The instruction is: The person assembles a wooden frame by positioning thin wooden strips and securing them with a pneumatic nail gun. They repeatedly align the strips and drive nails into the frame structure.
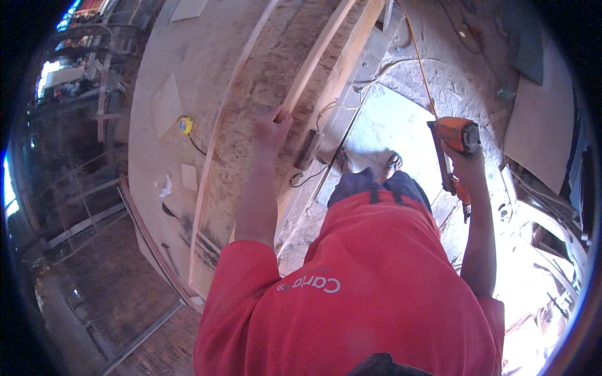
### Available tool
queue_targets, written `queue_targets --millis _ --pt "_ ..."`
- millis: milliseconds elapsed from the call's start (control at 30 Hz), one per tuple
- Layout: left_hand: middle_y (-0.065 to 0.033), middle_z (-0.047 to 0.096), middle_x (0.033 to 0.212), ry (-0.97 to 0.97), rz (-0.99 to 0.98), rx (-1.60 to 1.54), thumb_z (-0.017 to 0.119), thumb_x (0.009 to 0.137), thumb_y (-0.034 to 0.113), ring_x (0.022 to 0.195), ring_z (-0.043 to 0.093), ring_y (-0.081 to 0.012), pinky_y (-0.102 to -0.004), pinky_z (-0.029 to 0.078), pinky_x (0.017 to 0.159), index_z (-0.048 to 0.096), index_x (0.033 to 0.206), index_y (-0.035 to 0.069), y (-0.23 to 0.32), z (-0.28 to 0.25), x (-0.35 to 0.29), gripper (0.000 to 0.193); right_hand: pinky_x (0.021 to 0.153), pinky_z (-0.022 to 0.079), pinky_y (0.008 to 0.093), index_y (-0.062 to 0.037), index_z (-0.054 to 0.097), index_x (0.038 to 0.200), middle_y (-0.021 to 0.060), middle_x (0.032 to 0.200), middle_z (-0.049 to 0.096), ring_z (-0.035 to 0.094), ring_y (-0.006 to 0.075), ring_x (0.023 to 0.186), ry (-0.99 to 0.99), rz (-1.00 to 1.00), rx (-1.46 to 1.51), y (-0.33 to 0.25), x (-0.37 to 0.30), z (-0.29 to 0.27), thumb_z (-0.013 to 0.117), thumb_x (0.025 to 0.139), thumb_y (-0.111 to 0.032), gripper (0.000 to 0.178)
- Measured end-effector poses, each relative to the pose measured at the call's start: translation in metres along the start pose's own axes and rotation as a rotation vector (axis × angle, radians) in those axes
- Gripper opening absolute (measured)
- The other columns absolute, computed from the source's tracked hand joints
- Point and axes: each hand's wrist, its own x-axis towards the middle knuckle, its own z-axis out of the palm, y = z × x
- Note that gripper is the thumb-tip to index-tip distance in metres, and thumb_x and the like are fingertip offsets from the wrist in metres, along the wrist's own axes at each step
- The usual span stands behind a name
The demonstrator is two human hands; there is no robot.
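Observation:
My left hand is closed round the near end of a long, narrow wooden strip, which runs away from me over the workbench. On my right, my right hand grips an orange and black nail gun by its handle, held clear of the bench. The fingers on the handle are partly hidden behind the tool. A second thin wooden strip lies lengthwise on the bench, left of my left hand. Beside that strip is a yellow tape measure.
The long wooden workbench has a thicker beam along its right side. A thin orange hose stretches toward the nail gun. Cables lie near the bench edge. Pale board covers the floor by my feet; sheet panels lean at right.

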Motion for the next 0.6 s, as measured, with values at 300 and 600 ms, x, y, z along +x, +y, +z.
queue_targets --millis 300,600 --pt "-0.0184 0.072 0.084 0.117 0.042 -0.168 0.079 0.076 0.017 0.079 0.071 -0.0372 -0.0446 0.058 0.072 0.076 0.093 0.003 -0.009 0.023 -0.004 0.022 0.047 0.046 0.0271 -0.0049 0.074 0.107 0.0001 0.078 0.068 0.059 0.0080 0.056 -0.217 0.056 -0.271 -0.123 0.011 0.111 0.086 0.086 -0.027 0.033" --pt "-0.0158 0.073 0.091 0.106 0.118 -0.287 0.080 0.074 0.014 0.085 0.071 -0.0347 -0.0460 0.058 0.074 0.075 0.097 0.004 -0.009 0.018 -0.001 0.025 0.053 0.054 0.0301 -0.0039 0.075 0.096 0.0039 0.067 0.067 0.065 0.0135 0.057 -0.353 -0.047 -0.389 -0.177 0.058 0.227 0.089 0.076 -0.050 0.052"
